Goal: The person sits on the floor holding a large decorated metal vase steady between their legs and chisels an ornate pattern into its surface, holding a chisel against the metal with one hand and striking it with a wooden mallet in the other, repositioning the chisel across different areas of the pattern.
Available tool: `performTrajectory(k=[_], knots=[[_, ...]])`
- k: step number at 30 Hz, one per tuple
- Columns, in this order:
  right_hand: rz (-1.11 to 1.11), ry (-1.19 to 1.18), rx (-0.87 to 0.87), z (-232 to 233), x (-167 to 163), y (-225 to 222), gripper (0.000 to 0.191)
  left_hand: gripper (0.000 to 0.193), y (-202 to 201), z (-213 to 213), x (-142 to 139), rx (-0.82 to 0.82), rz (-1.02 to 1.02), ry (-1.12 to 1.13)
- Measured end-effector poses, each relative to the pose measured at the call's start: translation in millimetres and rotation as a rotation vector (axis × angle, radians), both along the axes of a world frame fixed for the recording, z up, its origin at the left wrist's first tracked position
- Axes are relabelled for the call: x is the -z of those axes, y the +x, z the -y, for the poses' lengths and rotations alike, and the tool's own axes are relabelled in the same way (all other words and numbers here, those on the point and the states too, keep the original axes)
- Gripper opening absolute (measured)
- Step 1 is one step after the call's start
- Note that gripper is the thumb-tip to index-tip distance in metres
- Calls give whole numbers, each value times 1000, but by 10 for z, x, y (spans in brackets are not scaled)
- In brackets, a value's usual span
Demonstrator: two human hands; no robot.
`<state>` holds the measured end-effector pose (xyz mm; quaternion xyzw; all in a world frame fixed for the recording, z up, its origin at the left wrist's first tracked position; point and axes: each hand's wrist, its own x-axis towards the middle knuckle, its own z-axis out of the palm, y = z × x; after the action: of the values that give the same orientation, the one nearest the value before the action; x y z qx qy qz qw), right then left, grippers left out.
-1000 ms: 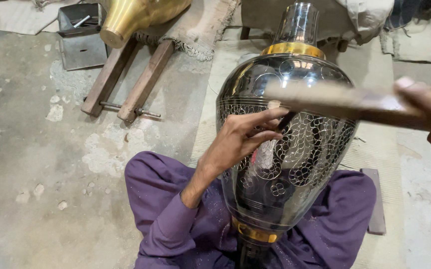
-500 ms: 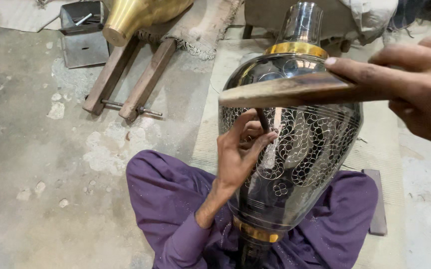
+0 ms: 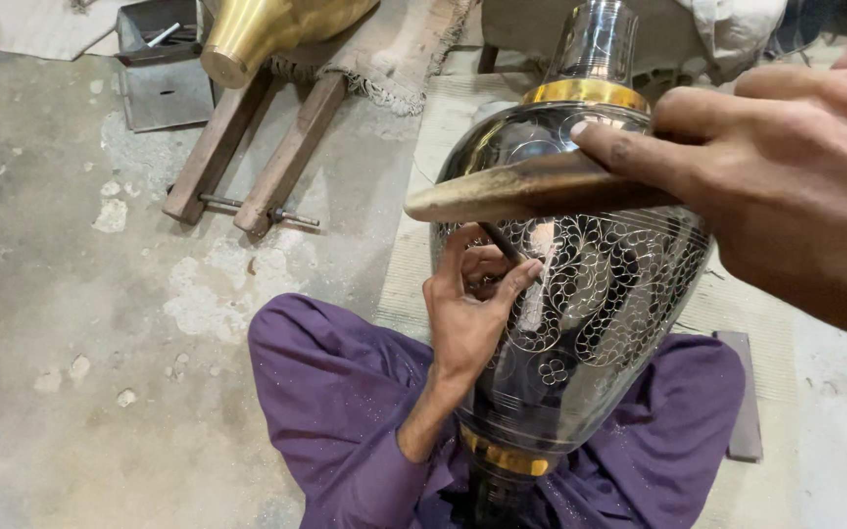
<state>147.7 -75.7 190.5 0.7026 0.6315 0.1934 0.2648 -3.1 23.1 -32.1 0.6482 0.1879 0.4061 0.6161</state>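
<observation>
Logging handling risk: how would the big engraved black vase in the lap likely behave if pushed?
The vase looks like rigid metal, probably heavy. Its rounded belly and narrow base suggest it would roll or tip without the lap and left hand steadying it. The glossy surface may be slippery.

Glossy dark metal vase [image 3: 580, 294] with engraved patterns, smooth worn wooden mallet [image 3: 531, 188], rough concrete floor [image 3: 61, 294].

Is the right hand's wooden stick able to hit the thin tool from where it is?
Probably yes. The wooden stick in the right hand hangs just above the thin tool that the left hand holds, nothing between them.
</observation>
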Motion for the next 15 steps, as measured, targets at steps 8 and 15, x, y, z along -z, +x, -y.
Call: performTrajectory(k=[8, 15], knots=[[-126, 223, -168, 155, 43, 180, 65, 44, 108, -78, 70, 49, -61, 148], [-409, 257, -164, 179, -34, 282, 76, 45, 79, -50, 0, 54, 0, 144]])
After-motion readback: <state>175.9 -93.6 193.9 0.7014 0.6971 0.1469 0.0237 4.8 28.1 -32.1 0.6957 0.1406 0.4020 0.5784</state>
